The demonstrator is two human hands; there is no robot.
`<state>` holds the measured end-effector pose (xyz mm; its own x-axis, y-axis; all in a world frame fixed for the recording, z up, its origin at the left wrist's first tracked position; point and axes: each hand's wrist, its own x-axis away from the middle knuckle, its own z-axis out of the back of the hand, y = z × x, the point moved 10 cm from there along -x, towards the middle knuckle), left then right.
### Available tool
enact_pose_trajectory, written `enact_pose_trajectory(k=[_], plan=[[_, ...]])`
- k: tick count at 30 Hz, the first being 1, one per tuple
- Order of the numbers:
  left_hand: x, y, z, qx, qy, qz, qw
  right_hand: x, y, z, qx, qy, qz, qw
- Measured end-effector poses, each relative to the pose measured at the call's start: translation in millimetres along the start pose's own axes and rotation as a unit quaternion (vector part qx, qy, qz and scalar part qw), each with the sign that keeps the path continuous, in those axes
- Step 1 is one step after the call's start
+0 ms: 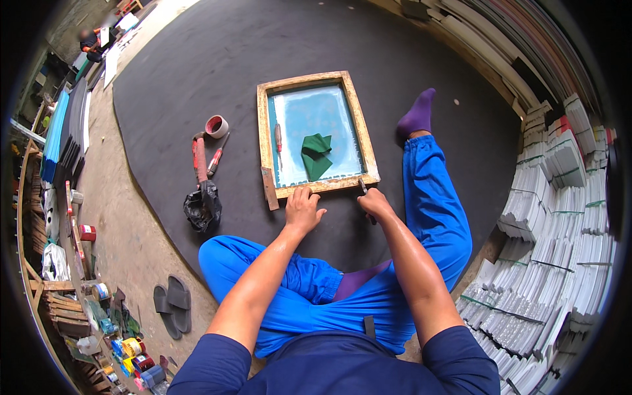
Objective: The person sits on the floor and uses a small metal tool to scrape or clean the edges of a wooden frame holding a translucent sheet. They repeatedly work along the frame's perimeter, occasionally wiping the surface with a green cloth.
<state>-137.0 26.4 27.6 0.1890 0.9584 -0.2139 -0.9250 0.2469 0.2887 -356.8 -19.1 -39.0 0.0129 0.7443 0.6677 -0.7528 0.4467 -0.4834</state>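
A wooden-framed mesh screen (264,135) with a teal and white surface lies flat on the black sheet in front of me. My left hand (303,212) rests against its near edge, fingertips on the wood and thumb spread aside. My right hand (375,204) is closed around a slim dark-handled tool (363,187), its tip at the near right corner; its exact kind is unclear. On the mesh lie a crumpled green cloth (316,158) and a red-handled screwdriver (278,139). A short wooden strip (269,189) sits against the near left corner.
Left of the screen are a tape roll (216,126), another screwdriver (216,161), a red-handled tool (199,158) and a black plastic bag (203,207). Slippers (172,307) lie on the floor. Bundled white stacks (526,283) line the right; another person (92,45) is far left.
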Motion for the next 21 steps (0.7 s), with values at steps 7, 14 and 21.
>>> enact_pose_trajectory(k=[7,14,21], plan=[[0.9,-3.6,-1.6,0.022,-0.004,0.011,1.0,10.2,-11.1,9.4,0.026,0.022,-0.018,0.999],[-0.2,-4.2,-2.0,0.029,0.01,0.018,0.999,16.2,-4.9,6.5,0.046,0.078,-0.044,0.995],[2.0,-5.9,-3.3,0.034,0.03,0.012,0.999,7.9,3.2,0.7,0.054,0.13,0.008,0.99]])
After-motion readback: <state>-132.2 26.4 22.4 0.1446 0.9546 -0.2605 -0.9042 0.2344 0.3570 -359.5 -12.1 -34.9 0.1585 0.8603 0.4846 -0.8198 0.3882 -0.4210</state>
